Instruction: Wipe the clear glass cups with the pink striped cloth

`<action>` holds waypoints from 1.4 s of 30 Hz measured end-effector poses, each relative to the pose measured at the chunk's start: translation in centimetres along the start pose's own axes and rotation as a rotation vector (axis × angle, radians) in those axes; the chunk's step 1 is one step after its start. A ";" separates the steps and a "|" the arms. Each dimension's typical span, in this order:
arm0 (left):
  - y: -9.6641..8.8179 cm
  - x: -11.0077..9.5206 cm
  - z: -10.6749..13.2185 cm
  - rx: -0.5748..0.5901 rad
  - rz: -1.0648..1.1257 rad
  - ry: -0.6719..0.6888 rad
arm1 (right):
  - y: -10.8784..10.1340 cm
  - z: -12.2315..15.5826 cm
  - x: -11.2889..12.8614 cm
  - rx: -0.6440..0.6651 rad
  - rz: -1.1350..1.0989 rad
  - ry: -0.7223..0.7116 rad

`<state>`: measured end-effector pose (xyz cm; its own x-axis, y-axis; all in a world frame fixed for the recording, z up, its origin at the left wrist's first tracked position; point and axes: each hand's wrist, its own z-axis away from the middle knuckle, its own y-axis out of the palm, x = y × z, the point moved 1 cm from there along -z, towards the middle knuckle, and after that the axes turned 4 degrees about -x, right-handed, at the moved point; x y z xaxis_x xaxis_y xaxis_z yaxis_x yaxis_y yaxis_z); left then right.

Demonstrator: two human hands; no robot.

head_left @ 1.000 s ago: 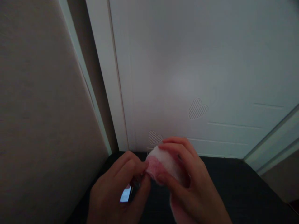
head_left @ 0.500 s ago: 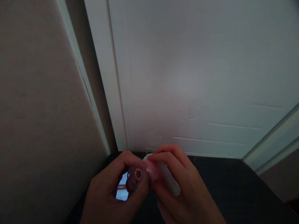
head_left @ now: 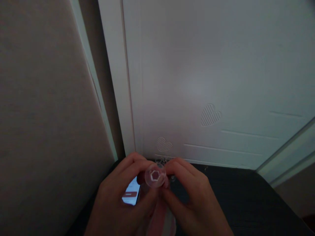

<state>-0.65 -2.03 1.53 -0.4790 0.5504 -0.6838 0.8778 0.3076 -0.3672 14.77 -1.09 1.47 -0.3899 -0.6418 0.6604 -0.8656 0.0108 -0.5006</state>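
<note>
Both my hands meet low in the middle of the dim view. My left hand [head_left: 118,203] and my right hand [head_left: 194,200] pinch a small round clear disc [head_left: 155,177] with a white hexagon in its middle, fingertips on either side of it. A pink and white soft cloth [head_left: 161,218] hangs below the disc between my palms. Behind my left hand a lit phone screen [head_left: 131,191] shows, lying on the dark surface [head_left: 246,196].
A white door [head_left: 209,82] with embossed striped hearts [head_left: 210,114] stands right ahead. A beige padded panel [head_left: 44,114] fills the left side. A pale frame edge [head_left: 287,157] runs along the lower right.
The white and pink cloth, held up between my fingers a second ago, has dropped below them. The round clear disc has come up and now faces the camera between both hands.
</note>
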 end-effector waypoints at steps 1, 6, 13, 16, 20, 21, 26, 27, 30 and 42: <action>0.0 0.0 0.0 0.005 -0.008 -0.001 | -0.1 0.0 0.0 -0.009 -0.004 0.005; 0.0 0.5 0.1 0.006 -0.067 -0.031 | -0.1 -0.2 -0.3 -0.065 -0.005 0.055; 0.2 0.5 -0.1 -0.022 -0.034 0.020 | 0.1 -0.4 0.1 -0.129 -0.053 0.038; 0.5 0.2 0.3 -0.017 0.091 -0.051 | -0.1 -0.1 0.3 -0.186 -0.074 0.053; 1.0 0.0 0.6 0.068 0.157 -0.101 | -0.4 0.1 0.3 -0.259 -0.092 0.058; 1.1 0.1 0.6 0.099 0.154 -0.122 | -0.5 0.1 0.3 -0.267 -0.097 0.059; 1.5 0.2 0.4 0.227 0.139 -0.169 | -0.6 0.0 0.3 -0.289 -0.102 0.084; 1.5 0.2 0.3 0.216 0.132 -0.160 | -0.6 -0.1 0.2 -0.284 -0.106 0.082; 1.3 -0.1 0.1 0.164 0.073 -0.122 | -0.7 -0.1 0.1 -0.244 -0.125 0.077; 1.4 -0.2 -0.1 0.219 -0.055 0.027 | -0.9 0.3 -0.1 -0.226 -0.194 0.114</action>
<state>0.64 -1.62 1.22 -0.5240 0.5592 -0.6425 0.8295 0.1637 -0.5340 15.66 -1.25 1.72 -0.2328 -0.5585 0.7962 -0.9701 0.0756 -0.2306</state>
